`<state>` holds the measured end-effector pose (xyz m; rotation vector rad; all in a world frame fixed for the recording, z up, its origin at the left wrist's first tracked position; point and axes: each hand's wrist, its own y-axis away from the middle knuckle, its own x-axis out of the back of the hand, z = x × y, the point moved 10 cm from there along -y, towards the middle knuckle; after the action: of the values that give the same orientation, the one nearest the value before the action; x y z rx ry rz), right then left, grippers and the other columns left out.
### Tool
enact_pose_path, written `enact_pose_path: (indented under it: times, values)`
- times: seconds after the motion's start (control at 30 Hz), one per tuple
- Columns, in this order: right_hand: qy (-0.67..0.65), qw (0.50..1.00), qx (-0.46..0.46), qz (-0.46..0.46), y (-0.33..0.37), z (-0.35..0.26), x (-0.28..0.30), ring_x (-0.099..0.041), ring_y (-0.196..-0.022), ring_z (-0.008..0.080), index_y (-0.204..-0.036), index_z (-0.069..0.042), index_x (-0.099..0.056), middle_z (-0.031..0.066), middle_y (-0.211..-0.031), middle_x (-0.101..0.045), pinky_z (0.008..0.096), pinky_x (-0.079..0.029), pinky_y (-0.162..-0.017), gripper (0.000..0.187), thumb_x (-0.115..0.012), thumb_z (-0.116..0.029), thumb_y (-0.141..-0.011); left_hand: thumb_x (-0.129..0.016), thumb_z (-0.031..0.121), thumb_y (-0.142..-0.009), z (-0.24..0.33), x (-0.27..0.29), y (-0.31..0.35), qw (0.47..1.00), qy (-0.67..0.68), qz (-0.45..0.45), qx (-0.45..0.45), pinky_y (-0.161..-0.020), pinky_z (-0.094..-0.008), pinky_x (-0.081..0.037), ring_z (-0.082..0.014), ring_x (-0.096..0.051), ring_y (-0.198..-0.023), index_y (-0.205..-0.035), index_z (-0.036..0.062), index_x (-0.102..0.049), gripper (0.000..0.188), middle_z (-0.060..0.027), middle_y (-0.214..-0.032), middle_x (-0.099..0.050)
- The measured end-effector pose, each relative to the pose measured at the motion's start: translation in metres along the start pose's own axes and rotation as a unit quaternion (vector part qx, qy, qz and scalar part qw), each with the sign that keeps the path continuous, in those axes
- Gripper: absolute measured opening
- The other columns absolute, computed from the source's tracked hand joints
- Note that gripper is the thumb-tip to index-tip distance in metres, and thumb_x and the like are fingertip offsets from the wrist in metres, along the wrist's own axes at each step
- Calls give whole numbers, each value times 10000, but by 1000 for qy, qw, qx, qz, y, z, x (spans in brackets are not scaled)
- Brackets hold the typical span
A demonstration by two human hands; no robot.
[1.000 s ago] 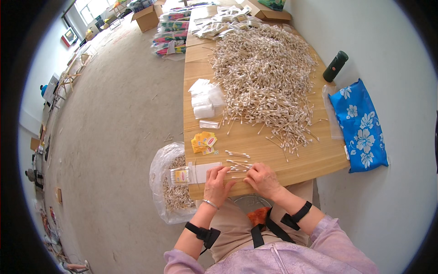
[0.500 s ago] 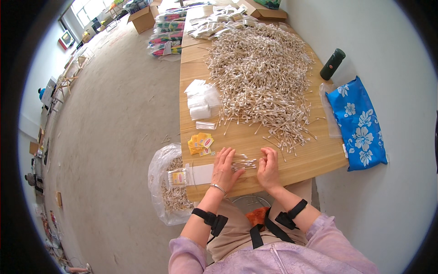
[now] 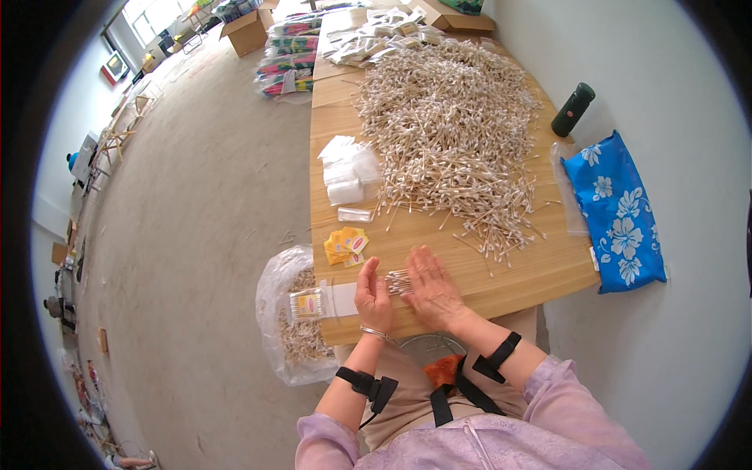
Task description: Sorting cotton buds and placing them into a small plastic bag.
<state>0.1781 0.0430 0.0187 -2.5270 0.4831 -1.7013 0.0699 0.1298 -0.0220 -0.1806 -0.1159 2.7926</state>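
A small row of cotton swabs (image 3: 399,282) lies on the wooden table between my two hands. My right hand (image 3: 432,288) is stretched flat against their right end, fingers together and pointing away from me. On their left side my left hand (image 3: 374,296) stands on its edge, fingers slightly bent and gripping nothing visible. Just left of it lies a white strip (image 3: 341,300), leading to a clear packet of swabs with a yellow card (image 3: 306,304) at the table's edge. Yellow cards (image 3: 345,245) are scattered beyond my left hand.
A large heap of loose swabs (image 3: 454,117) covers the table's far part. Clear bags (image 3: 347,171) lie left of it. On the right are a dark green bottle (image 3: 573,110) and a blue flowered pack (image 3: 619,215). A plastic sack of swabs (image 3: 270,329) hangs by the left edge.
My right hand has moved left and flattened against the swabs. The left hand has drawn back slightly and turned onto its edge, and the swabs now sit closer together.
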Motion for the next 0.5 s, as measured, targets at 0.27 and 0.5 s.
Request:
enact_pose_path:
  times: [0.27, 0.5]
  values:
    - [95, 988, 21, -120, 9, -8, -21, -94, -1433, 371, -1456, -14, -246, 239, -1528, -141, 463, -90, -1162, 851, -531, -548, -858, -407, 16, -969, -8, 3, -1, 998, 50, 6, 48, -1074, -331, -363, -216, -475, -1248, -1298, -43, -457, 338, -157, -1312, -516]
    - [93, 986, 42, -131, 23, -15, -18, -99, -1433, 364, -1477, -97, -243, 237, -1526, -149, 473, -77, -1158, 798, -506, -547, -873, -409, 30, -980, -13, 6, -3, 997, 71, 5, 28, -1080, -332, -364, -221, -480, -1241, -1292, -42, -461, 324, -159, -1303, -520]
